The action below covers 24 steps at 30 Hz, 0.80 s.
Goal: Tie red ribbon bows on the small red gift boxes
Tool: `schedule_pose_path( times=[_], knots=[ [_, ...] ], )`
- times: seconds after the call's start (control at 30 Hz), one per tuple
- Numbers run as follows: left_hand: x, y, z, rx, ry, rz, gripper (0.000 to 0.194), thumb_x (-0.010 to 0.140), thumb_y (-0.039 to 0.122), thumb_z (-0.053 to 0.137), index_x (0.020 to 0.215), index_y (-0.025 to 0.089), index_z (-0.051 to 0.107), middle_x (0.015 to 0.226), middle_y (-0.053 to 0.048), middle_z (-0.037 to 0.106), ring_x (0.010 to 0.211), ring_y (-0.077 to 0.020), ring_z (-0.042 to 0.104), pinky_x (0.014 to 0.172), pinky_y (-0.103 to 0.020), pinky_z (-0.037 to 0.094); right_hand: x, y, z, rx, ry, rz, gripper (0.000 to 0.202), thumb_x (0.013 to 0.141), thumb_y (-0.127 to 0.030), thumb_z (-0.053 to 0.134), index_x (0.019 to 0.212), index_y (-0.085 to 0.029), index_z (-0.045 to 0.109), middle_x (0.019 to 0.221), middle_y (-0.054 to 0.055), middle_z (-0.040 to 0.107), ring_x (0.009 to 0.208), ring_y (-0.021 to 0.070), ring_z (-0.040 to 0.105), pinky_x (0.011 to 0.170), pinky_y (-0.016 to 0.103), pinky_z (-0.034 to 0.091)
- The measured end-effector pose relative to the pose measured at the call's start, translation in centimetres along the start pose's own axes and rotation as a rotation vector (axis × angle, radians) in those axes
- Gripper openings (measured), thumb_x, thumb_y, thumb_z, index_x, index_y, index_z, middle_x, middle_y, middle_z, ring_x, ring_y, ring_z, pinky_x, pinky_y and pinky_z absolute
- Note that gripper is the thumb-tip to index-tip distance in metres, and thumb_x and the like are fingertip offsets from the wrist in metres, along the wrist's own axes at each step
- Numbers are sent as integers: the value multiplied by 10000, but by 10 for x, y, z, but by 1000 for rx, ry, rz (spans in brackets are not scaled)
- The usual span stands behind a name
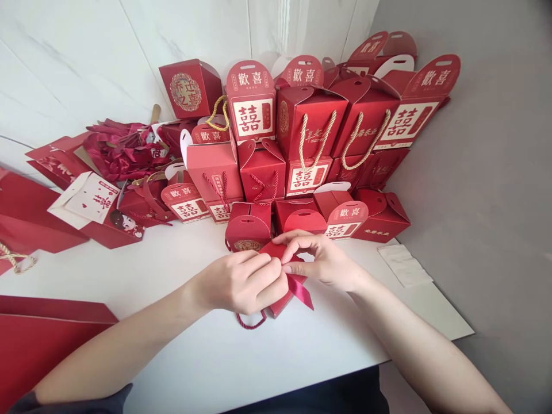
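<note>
A small red box [280, 306] stands near the middle of the white table, partly covered by both hands. My left hand [246, 282] is closed over its top, fingers curled, pinching a pink ribbon [302, 292] whose loose end hangs down at the right. My right hand [321, 261] meets it from the right, thumb and index finger pinched together at the same ribbon. The knot or crossing of the ribbon is hidden by the fingers. Below my left hand, a dark red cord handle [252, 325] curves out onto the table.
Many red gift boxes [311, 123] are stacked against the wall behind the hands. Dark red ribbons [125, 150] and a red box with a white flap [92, 198] lie at the left. A large red bag [47, 339] is at lower left, white tissues [404, 264] at right.
</note>
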State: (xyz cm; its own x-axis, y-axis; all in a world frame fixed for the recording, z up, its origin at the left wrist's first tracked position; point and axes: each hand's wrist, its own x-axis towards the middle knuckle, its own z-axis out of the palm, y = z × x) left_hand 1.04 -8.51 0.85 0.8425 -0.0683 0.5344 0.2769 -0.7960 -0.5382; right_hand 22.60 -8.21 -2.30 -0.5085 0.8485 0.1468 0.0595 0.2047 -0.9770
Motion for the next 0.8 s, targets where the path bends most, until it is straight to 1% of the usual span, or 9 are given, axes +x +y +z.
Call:
schedule_pose_path(
  times=[0.1,0.17,0.3,0.33,0.4,0.47,0.57,0.7,0.8],
  knots=[
    [2,-2,-3,14,-11,-71,129,836,87,606,744,174,580,673,11,618,584,-110,561,518,-250,424,0,-2,2,-35,11,10,55,807,-255,752,835,-221,719,1246,40,624,1142,198,605,1021,362,426],
    [4,-5,-10,-21,-135,-213,118,843,143,633,748,179,574,685,13,608,601,-118,545,518,-257,398,-1,-4,3,-76,25,11,30,822,-232,728,824,-217,702,1239,36,627,1143,196,602,1041,365,403],
    [3,-16,-34,-359,-540,-687,239,825,384,688,725,190,592,702,19,604,664,-133,563,562,-255,407,-2,-7,3,-126,34,18,33,844,-223,688,814,-216,674,1261,34,612,1131,195,604,1029,365,408],
    [2,-18,-38,-461,-608,-804,268,822,438,680,728,196,611,693,25,605,650,-127,561,563,-249,406,-3,-7,3,-133,30,19,35,845,-222,683,812,-217,672,1270,32,606,1130,195,603,1023,363,412],
    [0,-21,-42,-626,-676,-1011,306,826,517,645,767,217,660,673,36,604,607,-113,543,552,-237,399,-3,-8,3,-141,22,20,33,847,-216,676,814,-219,670,1282,31,598,1130,194,601,1012,358,420],
    [-2,-20,-40,-762,-668,-1163,342,840,561,603,835,233,696,696,34,624,609,-111,540,562,-232,406,-4,-9,2,-144,8,29,30,850,-211,668,822,-221,672,1291,34,590,1128,196,603,1007,357,424],
    [-2,-17,-29,-965,-602,-1309,382,877,555,550,849,209,710,767,10,661,658,-119,553,597,-232,419,-4,-11,2,-162,-5,32,32,850,-206,669,823,-223,676,1297,33,584,1141,197,597,1028,361,408],
    [-2,-14,-18,-1205,-546,-1369,333,847,484,618,834,164,708,787,-25,678,702,-138,576,640,-245,448,-4,-12,2,-180,-15,12,36,857,-223,673,823,-223,684,1296,38,589,1185,202,573,1063,369,380],
    [-5,-15,-19,-1231,-547,-1361,296,807,444,670,813,149,695,725,-19,649,644,-124,549,600,-240,444,-5,-15,-1,-170,-38,18,66,874,-274,667,832,-225,683,1312,45,587,1202,214,566,1058,381,388]
  ],
)
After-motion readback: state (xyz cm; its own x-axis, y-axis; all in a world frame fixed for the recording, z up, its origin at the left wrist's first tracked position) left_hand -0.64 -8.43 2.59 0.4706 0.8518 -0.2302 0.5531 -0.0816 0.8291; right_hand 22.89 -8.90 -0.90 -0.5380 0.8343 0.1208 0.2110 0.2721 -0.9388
